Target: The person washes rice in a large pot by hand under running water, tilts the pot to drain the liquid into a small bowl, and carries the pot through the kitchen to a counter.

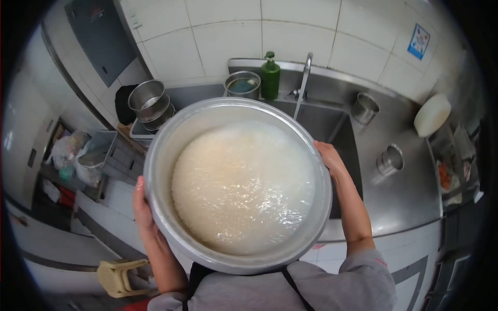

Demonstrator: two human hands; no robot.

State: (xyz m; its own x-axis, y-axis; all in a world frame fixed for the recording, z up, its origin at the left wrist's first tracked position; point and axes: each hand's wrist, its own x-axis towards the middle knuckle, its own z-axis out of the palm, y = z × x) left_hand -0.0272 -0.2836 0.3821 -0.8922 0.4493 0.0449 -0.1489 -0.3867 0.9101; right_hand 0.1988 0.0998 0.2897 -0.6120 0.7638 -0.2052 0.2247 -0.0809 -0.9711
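Note:
A large round metal pot (155, 155) is held up near my body, above the sink's front edge. Inside it lie pale grains (207, 171) under cloudy water, with ripples shining on the lower right. My left hand (142, 207) grips the pot's left side, its fingers partly hidden behind the wall. At the upper right rim, my right hand (327, 154) is closed round the edge, its fingertips mostly out of sight beneath. The faucet (307, 67) stands just behind the pot's far rim.
The steel sink (342, 140) lies right of the pot. Behind are a green pump bottle (270, 78) and a pot of liquid (243, 85). Metal cups (365, 109) stand on the right counter. Stacked metal pots (148, 98) are at left, a yellow stool (115, 277) lower left.

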